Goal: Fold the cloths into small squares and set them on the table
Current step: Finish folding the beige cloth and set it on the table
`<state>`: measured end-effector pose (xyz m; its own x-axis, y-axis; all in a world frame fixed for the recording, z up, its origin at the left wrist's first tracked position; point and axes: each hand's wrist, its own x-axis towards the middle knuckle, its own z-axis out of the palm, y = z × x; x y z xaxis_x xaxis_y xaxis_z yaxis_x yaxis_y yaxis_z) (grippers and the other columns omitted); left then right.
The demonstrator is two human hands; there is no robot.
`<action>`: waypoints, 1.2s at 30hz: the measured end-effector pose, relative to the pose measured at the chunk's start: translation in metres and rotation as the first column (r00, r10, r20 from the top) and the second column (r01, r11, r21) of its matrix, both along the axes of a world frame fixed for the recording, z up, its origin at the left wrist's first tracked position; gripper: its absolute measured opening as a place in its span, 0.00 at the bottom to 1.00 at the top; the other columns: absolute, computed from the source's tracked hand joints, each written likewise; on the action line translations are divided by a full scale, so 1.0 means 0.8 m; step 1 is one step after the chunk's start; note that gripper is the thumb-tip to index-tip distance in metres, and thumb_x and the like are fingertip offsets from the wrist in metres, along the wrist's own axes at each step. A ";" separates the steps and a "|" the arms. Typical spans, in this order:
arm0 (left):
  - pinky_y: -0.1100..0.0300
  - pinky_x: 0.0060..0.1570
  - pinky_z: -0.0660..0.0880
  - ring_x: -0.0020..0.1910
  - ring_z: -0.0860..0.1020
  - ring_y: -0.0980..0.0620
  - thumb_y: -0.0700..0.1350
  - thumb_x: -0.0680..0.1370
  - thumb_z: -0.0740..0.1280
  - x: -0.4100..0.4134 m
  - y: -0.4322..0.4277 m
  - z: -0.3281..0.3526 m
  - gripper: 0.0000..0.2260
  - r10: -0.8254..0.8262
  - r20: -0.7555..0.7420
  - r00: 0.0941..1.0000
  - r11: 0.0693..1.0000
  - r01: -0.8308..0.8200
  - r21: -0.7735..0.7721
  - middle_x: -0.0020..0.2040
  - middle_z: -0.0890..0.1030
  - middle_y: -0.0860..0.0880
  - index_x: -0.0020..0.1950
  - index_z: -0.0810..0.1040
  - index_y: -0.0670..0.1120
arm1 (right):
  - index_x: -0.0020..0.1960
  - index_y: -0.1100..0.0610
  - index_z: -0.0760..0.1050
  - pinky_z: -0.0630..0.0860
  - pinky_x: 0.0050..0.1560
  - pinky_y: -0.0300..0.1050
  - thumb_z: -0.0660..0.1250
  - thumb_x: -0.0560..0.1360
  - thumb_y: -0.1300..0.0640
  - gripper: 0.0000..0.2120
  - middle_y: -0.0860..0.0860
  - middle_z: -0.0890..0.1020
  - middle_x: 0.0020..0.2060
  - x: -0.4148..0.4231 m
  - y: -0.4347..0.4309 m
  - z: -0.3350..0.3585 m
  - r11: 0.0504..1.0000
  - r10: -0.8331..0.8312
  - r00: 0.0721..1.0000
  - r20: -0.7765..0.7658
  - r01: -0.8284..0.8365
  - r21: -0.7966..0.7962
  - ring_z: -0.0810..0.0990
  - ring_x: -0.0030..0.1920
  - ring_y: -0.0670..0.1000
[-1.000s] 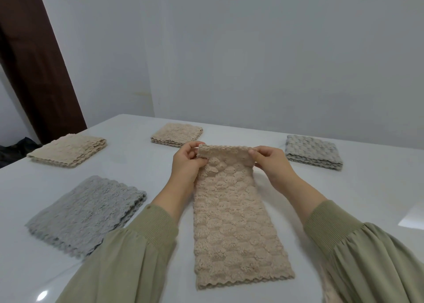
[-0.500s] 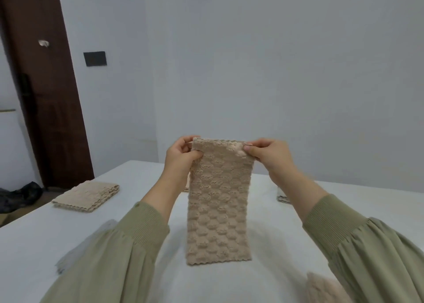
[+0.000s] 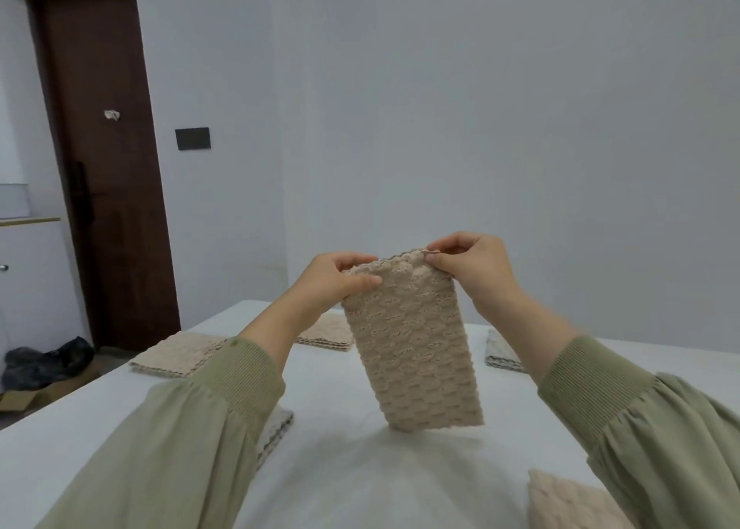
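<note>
A beige textured cloth [image 3: 412,348], folded into a long strip, hangs upright above the white table [image 3: 360,468]. My left hand [image 3: 340,280] pinches its top left corner and my right hand [image 3: 472,268] pinches its top right corner. The strip's lower edge floats just over the tabletop. Folded beige squares lie at the far left [image 3: 176,354] and behind my left hand [image 3: 326,332]. A folded grey square [image 3: 500,352] shows behind my right forearm, and another grey one [image 3: 276,432] peeks from under my left sleeve.
A beige cloth [image 3: 572,504] lies at the near right table edge. A dark wooden door [image 3: 104,160] stands at the left, with a black bag [image 3: 44,362] and cardboard on the floor beside it. A plain wall rises behind the table.
Both hands have lifted the beige strip off the table until it hangs freely. The view has tilted upward, showing more wall and door.
</note>
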<state>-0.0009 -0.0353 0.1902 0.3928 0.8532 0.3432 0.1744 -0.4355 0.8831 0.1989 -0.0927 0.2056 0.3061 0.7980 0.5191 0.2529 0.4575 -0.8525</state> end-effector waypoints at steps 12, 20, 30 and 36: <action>0.65 0.35 0.72 0.34 0.76 0.56 0.41 0.75 0.68 0.007 -0.041 0.007 0.07 0.056 -0.047 0.997 0.994 -0.051 0.098 0.33 0.79 0.53 0.37 0.79 0.49 | 0.40 0.57 0.78 0.73 0.39 0.39 0.70 0.73 0.65 0.05 0.53 0.79 0.33 0.008 -0.033 -0.005 0.998 -0.004 0.990 0.143 0.012 -0.060 0.76 0.34 0.48; 0.70 0.24 0.66 0.23 0.72 0.62 0.41 0.73 0.71 0.028 -0.058 0.011 0.04 0.137 0.101 0.985 0.960 -0.157 0.233 0.25 0.76 0.57 0.38 0.80 0.47 | 0.48 0.56 0.79 0.74 0.48 0.48 0.70 0.73 0.54 0.07 0.49 0.81 0.38 0.012 -0.044 -0.006 0.949 0.233 0.972 -0.031 -0.234 -0.210 0.78 0.40 0.48; 0.56 0.51 0.76 0.48 0.80 0.49 0.46 0.70 0.75 0.016 -0.053 0.017 0.14 -0.162 0.081 0.983 0.984 0.168 -0.067 0.51 0.82 0.44 0.55 0.81 0.48 | 0.40 0.61 0.79 0.79 0.39 0.35 0.70 0.68 0.73 0.09 0.54 0.81 0.35 0.020 -0.039 -0.003 0.973 0.181 0.982 0.048 -0.171 -0.156 0.80 0.37 0.48; 0.58 0.46 0.77 0.45 0.81 0.51 0.49 0.76 0.68 0.023 -0.052 0.002 0.07 -0.124 0.017 0.992 0.991 0.125 -0.044 0.44 0.84 0.50 0.49 0.82 0.47 | 0.42 0.60 0.80 0.80 0.39 0.37 0.69 0.67 0.75 0.12 0.55 0.81 0.36 0.021 -0.038 -0.006 0.962 0.220 0.976 0.009 -0.215 -0.170 0.81 0.38 0.50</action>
